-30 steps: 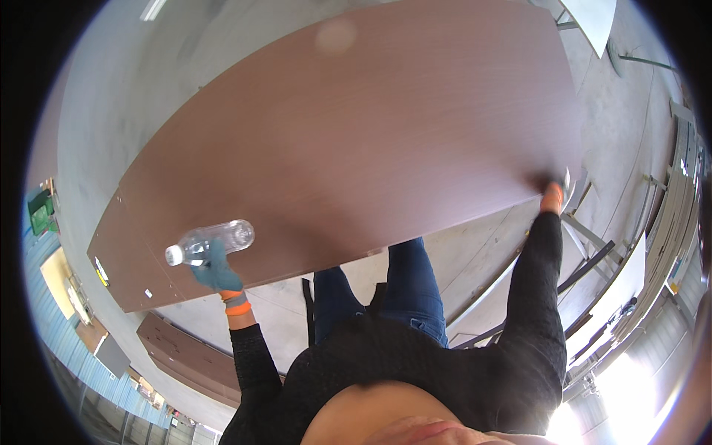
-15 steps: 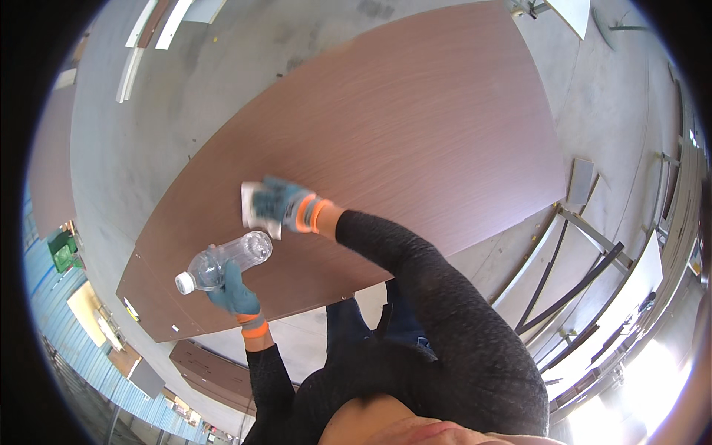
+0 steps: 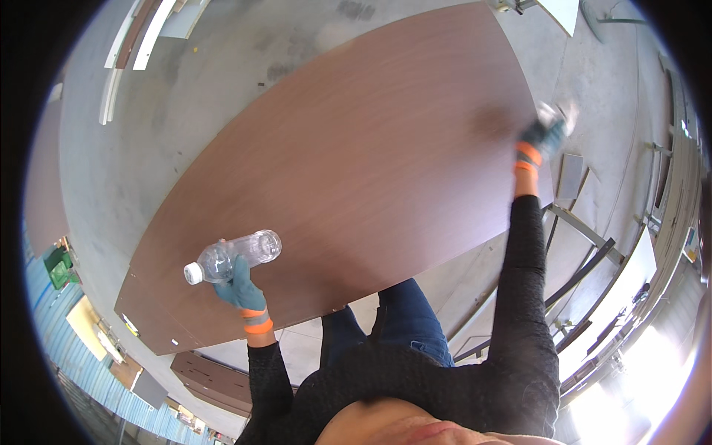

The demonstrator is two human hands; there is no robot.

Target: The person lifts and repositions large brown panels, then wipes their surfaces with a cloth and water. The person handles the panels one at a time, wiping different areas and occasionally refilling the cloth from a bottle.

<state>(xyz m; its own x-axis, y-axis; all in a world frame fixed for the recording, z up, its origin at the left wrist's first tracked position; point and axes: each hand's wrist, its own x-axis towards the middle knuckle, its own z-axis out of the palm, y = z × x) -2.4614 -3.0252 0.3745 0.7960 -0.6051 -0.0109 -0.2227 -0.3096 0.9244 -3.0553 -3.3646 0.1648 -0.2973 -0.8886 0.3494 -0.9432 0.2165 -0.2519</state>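
Note:
My left hand [image 3: 242, 289], in a blue-grey glove with an orange cuff, grips a clear plastic bottle [image 3: 252, 248] with a white cap. The bottle lies sideways above the left part of a large brown wood-grain panel [image 3: 371, 148], its cap toward the left. At the panel's right edge, my gloved right hand [image 3: 543, 138] is stretched far out and blurred by motion. Its fingers are closed on a whitish cloth [image 3: 561, 115], part of which sticks out past the edge. A dark shadow falls on the panel beside that hand.
Stacked brown panels [image 3: 211, 382] lie under the near left side. Metal frame bars [image 3: 586, 230] and a small grey board [image 3: 569, 176] stand at the right. White and brown strips [image 3: 152, 33] rest on the concrete floor at the far left. A green crate [image 3: 61, 268] is at the left.
My right hand has swept with the cloth from the panel's left-middle to its right edge, the arm now stretched out. My left hand with the bottle has hardly shifted.

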